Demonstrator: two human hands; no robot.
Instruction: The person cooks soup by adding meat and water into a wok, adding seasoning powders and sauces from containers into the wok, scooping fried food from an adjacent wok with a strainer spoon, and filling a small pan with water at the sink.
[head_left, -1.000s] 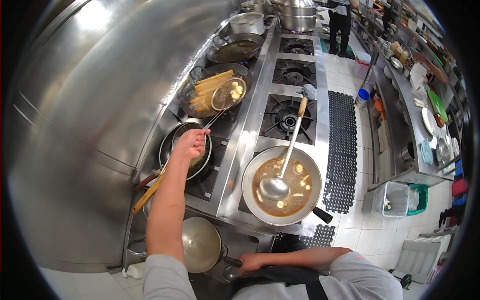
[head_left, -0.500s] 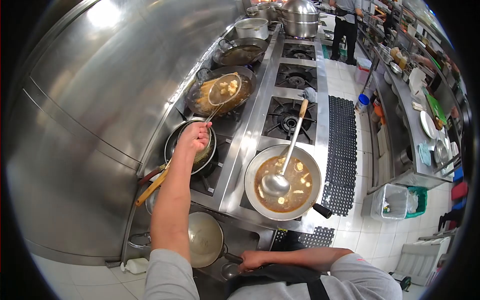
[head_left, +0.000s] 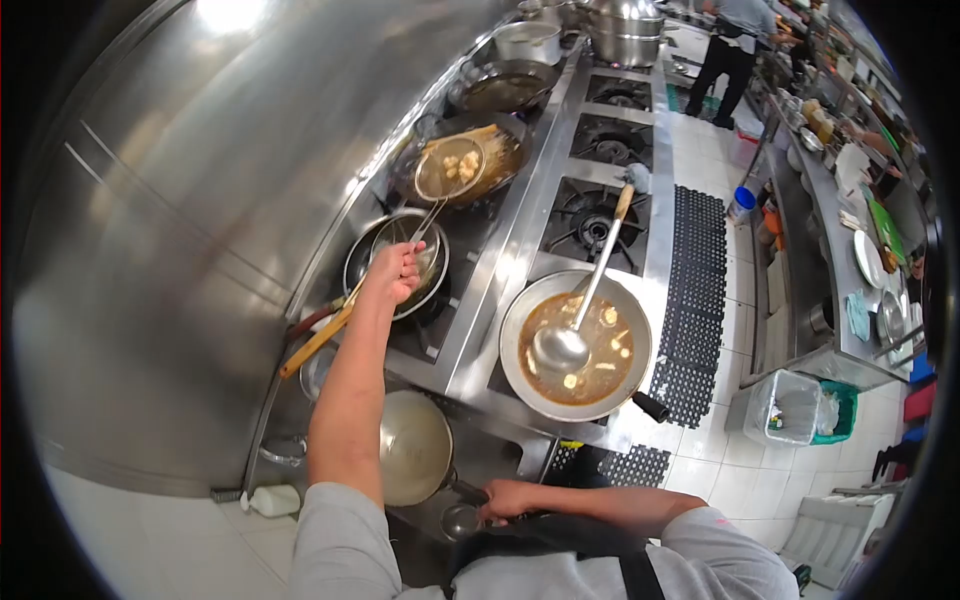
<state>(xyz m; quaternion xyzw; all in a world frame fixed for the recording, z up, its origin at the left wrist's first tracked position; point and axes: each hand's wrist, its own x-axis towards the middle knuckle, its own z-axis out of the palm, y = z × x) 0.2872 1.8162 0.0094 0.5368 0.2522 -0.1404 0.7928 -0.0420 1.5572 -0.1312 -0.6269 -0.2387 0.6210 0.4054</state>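
My left hand (head_left: 396, 272) is closed around the thin handle of a wire strainer (head_left: 430, 180). Pale fried pieces (head_left: 463, 167) lie in the strainer, over a dark wok (head_left: 512, 135) that holds oil and a brown spider-like skimmer or brush, hard to make out. Below that hand sits a pot with strainers (head_left: 440, 262) on its rim. My right hand (head_left: 506, 500) grips the dark handle of a light metal wok (head_left: 414, 450), tilted near my body. A small metal bowl or ladle head (head_left: 461, 521) is beside that hand.
A pan of brown soup (head_left: 575, 395) with a ladle (head_left: 600, 262) resting in it stands on the right burner. Further back are an oil-filled wok (head_left: 505, 90) and a stacked steamer (head_left: 625, 40). Another person (head_left: 730, 60) stands in the aisle beside a steel counter (head_left: 815, 260).
The view has shifted, so the stove appears further right and higher. The strainer has levelled slightly above the wok, its pieces still inside. Both hands keep their hold.
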